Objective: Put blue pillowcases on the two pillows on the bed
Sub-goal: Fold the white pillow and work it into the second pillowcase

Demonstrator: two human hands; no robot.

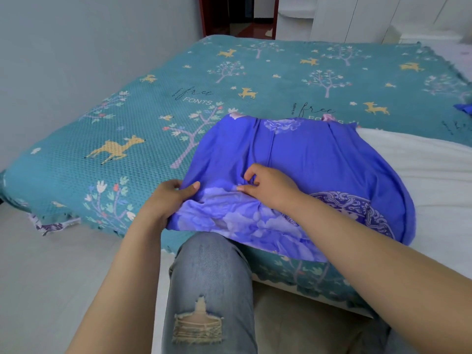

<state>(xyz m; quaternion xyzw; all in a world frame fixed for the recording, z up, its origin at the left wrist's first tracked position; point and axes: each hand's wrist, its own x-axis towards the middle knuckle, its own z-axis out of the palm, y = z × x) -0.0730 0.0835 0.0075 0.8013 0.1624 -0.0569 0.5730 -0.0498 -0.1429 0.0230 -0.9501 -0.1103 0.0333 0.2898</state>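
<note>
where pillowcase (306, 159) covers it, pillow (421, 169) stays hidden.

This was a bedroom in a home. A wide bed (76, 159) under a teal coverlet (281, 80) printed with deer and trees filled the view. At twelve o'clock a dark red door frame (276, 16) opened onto another room; at one o'clock stood white wardrobe doors (357, 16). Pale floor tiles (51, 264) lay at seven o'clock.

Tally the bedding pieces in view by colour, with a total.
Blue: 2, the pillowcase both hands grip, and a scrap at the right edge.
White: 1, the pillow.
Teal: 1, the bedspread.
Total: 4
</note>
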